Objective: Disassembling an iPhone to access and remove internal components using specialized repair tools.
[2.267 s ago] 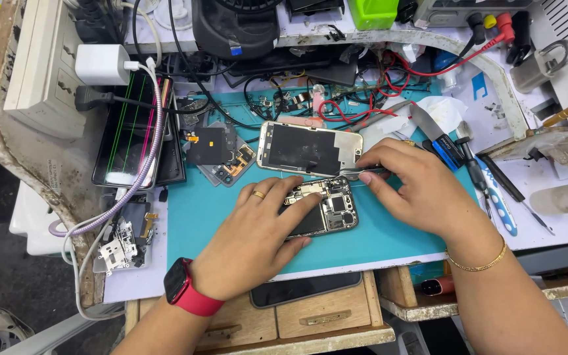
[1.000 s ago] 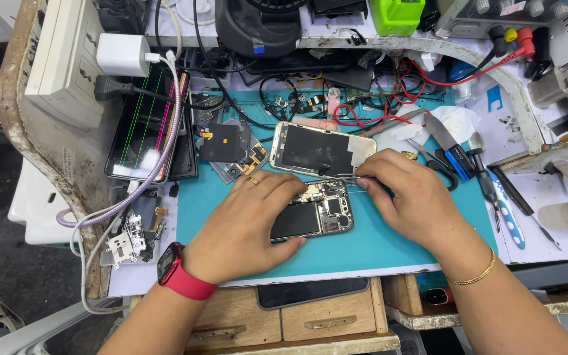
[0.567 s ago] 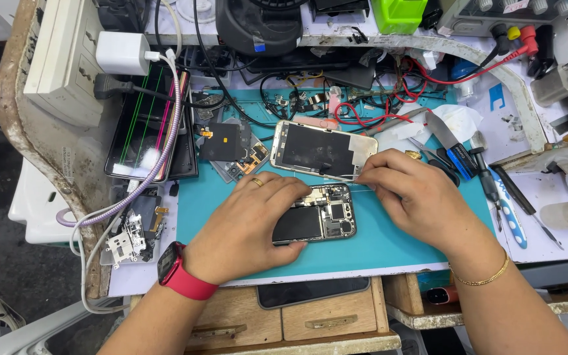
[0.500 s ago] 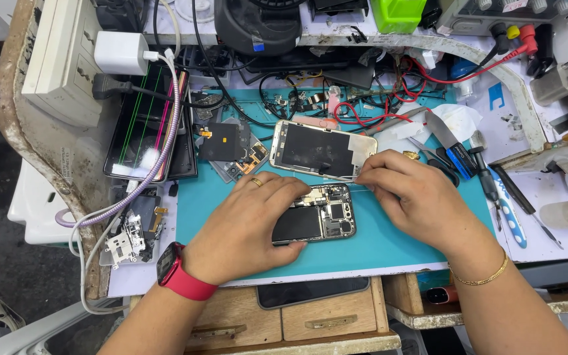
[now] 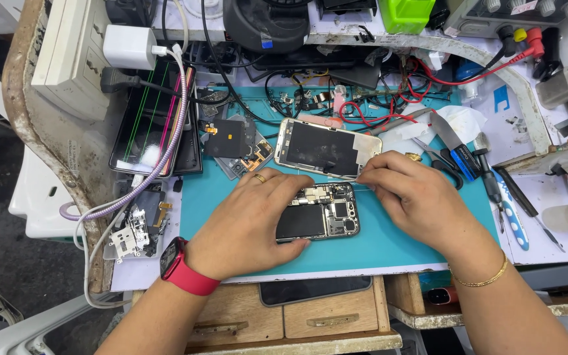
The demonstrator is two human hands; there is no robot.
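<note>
An opened phone body (image 5: 323,213) with its battery and circuit board showing lies on a teal work mat (image 5: 376,246). My left hand (image 5: 248,220), with a ring and a red watch on the wrist, rests on the phone's left part and holds it down. My right hand (image 5: 412,194) pinches a thin metal tool at the phone's upper right corner; the tip is hard to make out. Just behind, a detached phone screen panel (image 5: 327,148) lies tilted with its back side up.
A phone with a cracked, striped screen (image 5: 152,121) lies at the left under a white charger cable. Tweezers, a blade and screwdrivers (image 5: 494,190) lie at the right. Red wires and small parts crowd the back. Another phone (image 5: 313,289) sticks out below the mat, above wooden drawers.
Both hands stay on the opened phone. My right hand has shifted slightly toward the phone's upper right corner, and the view has drifted a little.
</note>
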